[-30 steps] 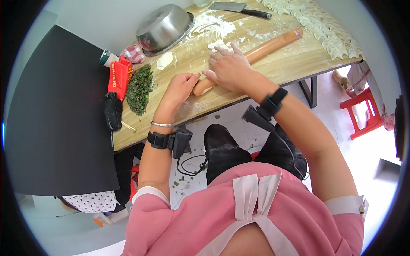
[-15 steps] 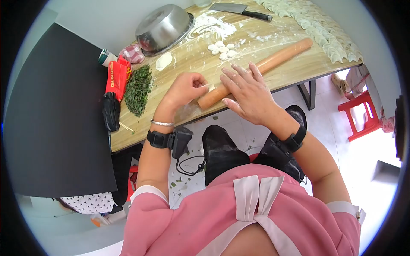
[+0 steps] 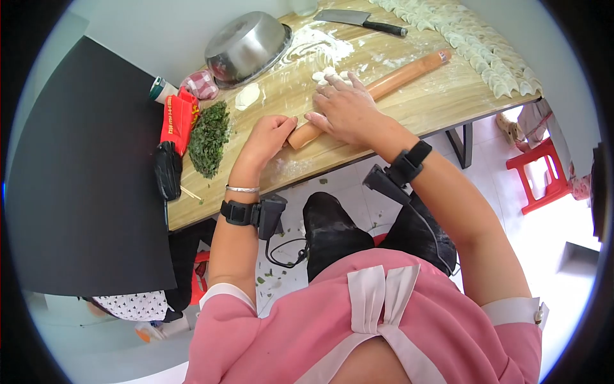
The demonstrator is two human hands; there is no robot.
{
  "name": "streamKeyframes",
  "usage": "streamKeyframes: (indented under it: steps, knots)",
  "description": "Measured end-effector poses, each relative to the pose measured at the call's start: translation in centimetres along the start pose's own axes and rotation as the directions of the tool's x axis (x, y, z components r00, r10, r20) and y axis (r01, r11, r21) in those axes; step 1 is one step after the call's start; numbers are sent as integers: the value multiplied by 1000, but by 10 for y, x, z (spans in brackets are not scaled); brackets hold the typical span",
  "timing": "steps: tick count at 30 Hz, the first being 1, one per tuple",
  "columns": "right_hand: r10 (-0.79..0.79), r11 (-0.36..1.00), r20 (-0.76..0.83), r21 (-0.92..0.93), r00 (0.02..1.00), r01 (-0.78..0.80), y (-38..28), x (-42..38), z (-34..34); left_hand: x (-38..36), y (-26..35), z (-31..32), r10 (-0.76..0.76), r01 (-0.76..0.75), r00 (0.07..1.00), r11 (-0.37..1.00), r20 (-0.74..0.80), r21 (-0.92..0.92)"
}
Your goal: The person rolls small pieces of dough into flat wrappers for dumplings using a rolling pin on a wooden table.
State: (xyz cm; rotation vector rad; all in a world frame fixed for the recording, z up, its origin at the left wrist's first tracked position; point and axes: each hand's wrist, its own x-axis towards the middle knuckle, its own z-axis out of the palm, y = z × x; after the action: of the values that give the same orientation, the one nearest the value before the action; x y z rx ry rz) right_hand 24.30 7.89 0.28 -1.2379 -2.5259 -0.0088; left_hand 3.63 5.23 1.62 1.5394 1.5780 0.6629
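Observation:
A wooden rolling pin (image 3: 400, 78) lies slantwise across the floured table. My right hand (image 3: 348, 110) rests flat on its near half, fingers stretched out over the wood. Beside the pin's near end, my left hand (image 3: 268, 136) is closed in a pinch on a small piece of dough, now mostly hidden by the fingers and pin. Just beyond my right fingertips sit several small dough pieces (image 3: 318, 76), partly covered by the hand. A flat round dough wrapper (image 3: 247, 96) lies farther left, near the upturned metal bowl (image 3: 248, 48).
Chopped greens (image 3: 208, 137) are heaped at the table's left, beside a red bag (image 3: 177, 121) and a checked cloth (image 3: 200, 84). A cleaver (image 3: 358, 20) lies at the back. Rows of dumplings (image 3: 486, 54) line the right end. A red stool (image 3: 540, 176) stands beyond.
My right hand has slid forward and left over the rolling pin, and the pin has shifted slightly left. My left hand has moved a little left, still pinching.

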Motion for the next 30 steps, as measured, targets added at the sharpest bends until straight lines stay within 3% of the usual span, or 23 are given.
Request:
streamKeyframes:
  steps: [4,7,9,10,13,15,16,18,22,24,26,30]
  knots:
    - [-60,998,-170,-14,984,58,0,-17,7,1,6,-1,2,-4,999,999,45,40]
    - [-60,997,-175,31,983,67,-2,-51,6,-4,9,3,36,-45,998,984,60,172]
    - [-81,996,-237,12,968,86,-4,-66,6,0,5,5,186,-204,977,955,104,216]
    - [-79,996,-236,12,969,84,-6,-72,4,1,3,7,186,-205,977,955,106,215]
    - [-79,996,-237,12,968,84,-9,-85,-1,1,2,11,199,-204,978,974,61,94]
    - [-70,996,-258,35,964,82,-11,-92,-2,-9,1,14,-10,-2,998,982,-62,-188]
    - [-70,996,-256,36,964,82,-10,-90,-2,-11,1,13,-11,0,998,982,-61,-189]
    - [-77,996,-247,20,966,85,-8,-81,0,-16,-1,10,83,-75,994,992,-71,100]
    - [-86,996,-204,-1,975,87,0,-38,5,-10,-1,2,46,-40,997,996,-63,82]
    - [-53,998,-4,38,999,53,2,-15,1,-3,-2,3,53,-52,997,999,-50,4]
    - [-46,998,-9,31,999,46,2,-7,4,9,-3,2,62,-61,998,998,-29,26]
    - [-113,993,-232,2,966,116,4,-22,15,20,8,-1,60,-68,994,994,88,86]
